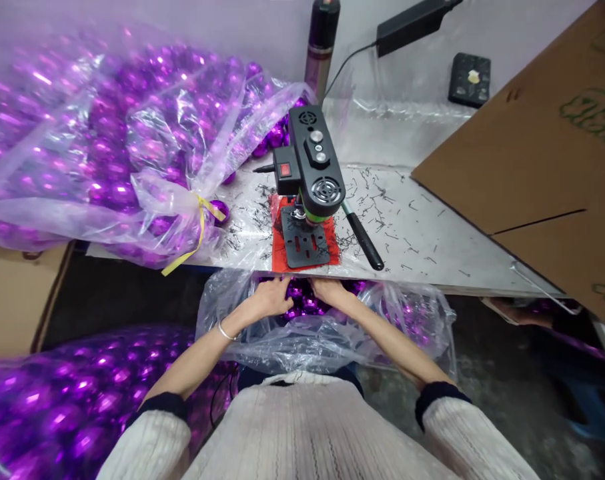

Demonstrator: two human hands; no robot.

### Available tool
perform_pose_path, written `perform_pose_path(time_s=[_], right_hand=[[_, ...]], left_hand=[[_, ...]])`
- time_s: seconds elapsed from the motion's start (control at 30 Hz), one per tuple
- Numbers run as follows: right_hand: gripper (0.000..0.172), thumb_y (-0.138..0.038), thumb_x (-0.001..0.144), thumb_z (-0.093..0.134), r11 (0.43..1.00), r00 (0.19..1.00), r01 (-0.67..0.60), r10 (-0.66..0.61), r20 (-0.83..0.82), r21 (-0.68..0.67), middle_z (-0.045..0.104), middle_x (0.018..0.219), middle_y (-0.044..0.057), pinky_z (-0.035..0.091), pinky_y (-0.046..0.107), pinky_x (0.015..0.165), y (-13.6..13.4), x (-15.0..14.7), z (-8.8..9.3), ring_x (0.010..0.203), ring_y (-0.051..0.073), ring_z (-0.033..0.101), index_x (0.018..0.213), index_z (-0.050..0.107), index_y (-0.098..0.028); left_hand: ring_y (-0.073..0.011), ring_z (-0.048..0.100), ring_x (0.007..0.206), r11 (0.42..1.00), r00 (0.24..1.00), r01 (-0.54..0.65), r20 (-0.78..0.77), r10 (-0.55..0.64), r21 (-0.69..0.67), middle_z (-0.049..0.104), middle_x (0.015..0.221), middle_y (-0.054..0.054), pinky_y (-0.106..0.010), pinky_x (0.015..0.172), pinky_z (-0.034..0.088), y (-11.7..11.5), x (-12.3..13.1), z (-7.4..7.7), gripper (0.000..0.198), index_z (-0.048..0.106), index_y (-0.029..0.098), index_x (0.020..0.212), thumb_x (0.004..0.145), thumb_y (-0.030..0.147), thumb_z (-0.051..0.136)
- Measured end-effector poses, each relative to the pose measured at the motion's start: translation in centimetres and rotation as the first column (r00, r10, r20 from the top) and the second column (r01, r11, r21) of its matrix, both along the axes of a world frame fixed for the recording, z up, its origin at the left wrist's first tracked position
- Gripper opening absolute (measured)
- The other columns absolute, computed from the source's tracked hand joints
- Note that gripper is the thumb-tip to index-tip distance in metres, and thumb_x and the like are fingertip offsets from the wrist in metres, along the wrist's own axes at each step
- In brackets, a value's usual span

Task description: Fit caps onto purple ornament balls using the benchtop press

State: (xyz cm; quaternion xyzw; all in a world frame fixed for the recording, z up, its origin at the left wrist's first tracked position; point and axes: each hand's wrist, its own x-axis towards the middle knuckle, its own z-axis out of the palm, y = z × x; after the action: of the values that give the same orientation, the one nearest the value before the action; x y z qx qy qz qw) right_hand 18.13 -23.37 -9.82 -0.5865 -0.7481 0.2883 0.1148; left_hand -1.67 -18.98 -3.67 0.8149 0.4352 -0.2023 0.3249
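Both my hands reach into an open clear plastic bag point(332, 340) of shiny purple balls point(302, 303) lying on my lap, just under the table's front edge. My left hand point(268, 299) has its fingers curled down over a ball in the bag; a thin bangle sits on that wrist. My right hand point(329, 291) is pushed in among the balls beside it, and its fingertips are hidden by the balls and plastic. Directly above the hands, a small black bench drill press point(312, 167) stands on a red mat point(279, 250).
A large tied bag of purple balls point(107, 153) covers the table's left side, and another lies on the floor at left point(57, 400). Brown cardboard point(537, 153) leans at right. Dark shavings litter the white tabletop point(422, 233). A black handle point(365, 240) juts from the press.
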Motion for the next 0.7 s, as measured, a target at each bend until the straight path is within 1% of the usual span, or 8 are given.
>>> perform_pose_path(time_s=[0.07,0.13,0.23,0.3,0.4,0.47,0.53,0.7], right_hand=[[0.042,-0.031,0.104,0.055,0.997,0.998,-0.056,0.056,-0.002,-0.055,0.073,0.141,0.016,0.054,0.050,0.118,-1.3,0.8,2.0,0.130,0.030,0.070,0.143,0.065,-0.019],[0.043,-0.034,0.105,0.054,0.961,0.979,-0.204,0.201,-0.037,-0.187,0.074,0.139,0.016,0.058,0.051,0.113,-3.1,1.6,4.3,0.127,0.031,0.073,0.145,0.065,-0.020],[0.044,-0.037,0.109,0.046,0.958,0.964,-0.230,0.199,-0.177,-0.172,0.074,0.142,0.013,0.060,0.050,0.113,-5.2,2.2,7.8,0.131,0.029,0.073,0.148,0.062,-0.025],[0.047,-0.039,0.110,0.046,0.995,0.946,-0.092,0.078,-0.315,-0.030,0.072,0.145,0.011,0.063,0.045,0.109,-5.6,1.5,9.5,0.125,0.025,0.075,0.156,0.054,-0.028],[0.063,-0.040,0.106,0.058,0.970,0.899,0.136,-0.035,-0.437,0.203,0.067,0.151,0.012,0.067,0.041,0.103,-5.0,-1.0,10.3,0.117,0.022,0.078,0.165,0.039,-0.031],[0.067,-0.039,0.102,0.065,0.915,0.912,0.229,-0.083,-0.401,0.331,0.063,0.154,0.013,0.064,0.043,0.111,-4.4,-3.0,10.1,0.129,0.026,0.073,0.164,0.041,-0.029],[0.063,-0.038,0.102,0.065,0.881,0.925,0.279,-0.139,-0.353,0.383,0.063,0.154,0.014,0.061,0.045,0.117,-3.9,-4.6,9.5,0.139,0.028,0.067,0.161,0.046,-0.028],[0.063,-0.044,0.100,0.067,0.861,0.861,0.439,-0.321,-0.395,0.257,0.068,0.142,0.016,0.065,0.045,0.109,-3.2,-5.5,8.1,0.130,0.029,0.070,0.158,0.050,-0.025]], left_hand=[[-0.0372,0.075,0.116,0.976,0.973,-0.116,0.174,0.149,-0.186,0.076,0.130,-0.019,-0.046,0.100,0.057,-0.8,-1.0,0.5,0.065,0.055,0.015,0.152,0.091,0.036,0.064],[-0.0286,0.077,0.102,0.820,0.814,-0.229,0.359,0.457,-0.525,0.082,0.109,-0.011,-0.038,0.093,0.059,-1.7,-1.9,1.2,0.051,0.069,0.017,0.133,0.091,0.045,0.067],[-0.0196,0.076,0.082,0.330,0.240,-0.265,0.269,0.933,-0.906,0.080,0.089,-0.008,-0.029,0.079,0.062,-2.3,-1.9,2.8,0.045,0.076,0.015,0.104,0.093,0.058,0.068],[-0.0164,0.075,0.076,0.063,-0.148,-0.224,0.097,0.984,-0.973,0.078,0.086,-0.007,-0.027,0.074,0.063,-2.0,-0.8,3.8,0.046,0.074,0.014,0.095,0.096,0.060,0.067],[-0.0141,0.073,0.070,-0.119,-0.430,-0.171,-0.035,0.902,-0.978,0.075,0.079,-0.004,-0.025,0.069,0.063,-1.1,1.6,4.6,0.044,0.071,0.015,0.090,0.099,0.058,0.066],[-0.0130,0.070,0.067,-0.139,-0.457,-0.178,-0.043,0.888,-0.974,0.073,0.077,-0.001,-0.024,0.067,0.062,-0.8,2.7,4.7,0.044,0.070,0.016,0.089,0.096,0.059,0.070],[-0.0130,0.070,0.069,-0.092,-0.428,-0.233,0.017,0.903,-0.968,0.073,0.079,-0.001,-0.024,0.070,0.061,-1.1,3.2,4.4,0.047,0.069,0.016,0.090,0.093,0.063,0.072],[-0.0213,0.074,0.107,0.236,-0.300,-0.431,0.385,0.873,-0.871,0.076,0.110,-0.005,-0.030,0.095,0.060,-2.6,2.3,3.7,0.062,0.067,0.021,0.117,0.090,0.076,0.067]])
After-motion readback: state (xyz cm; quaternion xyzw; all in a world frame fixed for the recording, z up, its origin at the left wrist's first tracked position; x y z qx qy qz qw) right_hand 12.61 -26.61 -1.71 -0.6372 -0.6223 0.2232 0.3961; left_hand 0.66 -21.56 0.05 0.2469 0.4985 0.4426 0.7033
